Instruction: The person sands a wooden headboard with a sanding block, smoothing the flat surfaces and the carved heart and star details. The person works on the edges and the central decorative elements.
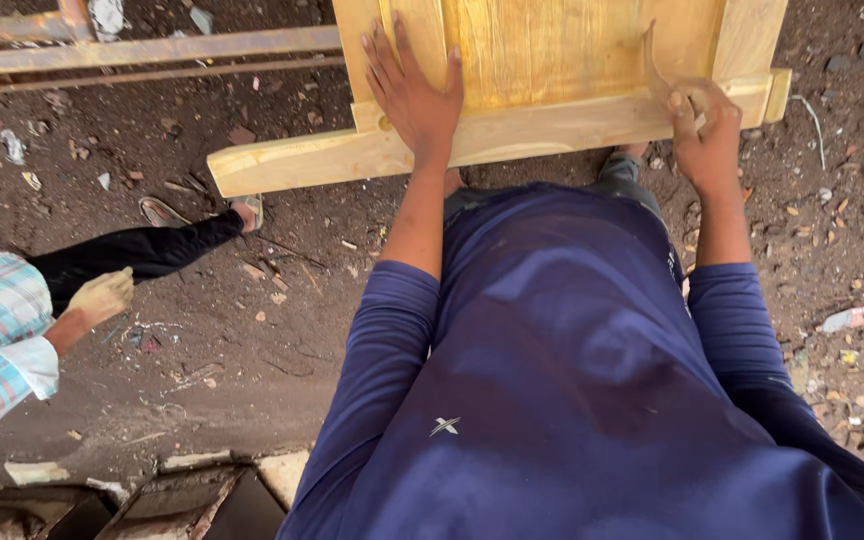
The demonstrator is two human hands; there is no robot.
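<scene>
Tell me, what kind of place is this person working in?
Probably an open-air carpentry yard: an unfinished wooden door panel lies under the left hand and right hand, on a dirt floor littered with wood chips.

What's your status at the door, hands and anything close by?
Left hand flat on wooden door. Right hand grips sandpaper at frame's edge. Another person's hand and foot nearby left, apart from door.

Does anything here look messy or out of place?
Yes: wood chips and scraps litter the dirt ground around the pale yellow wooden panelled frame, which the left hand presses flat; the right hand grips a small tool.
</scene>
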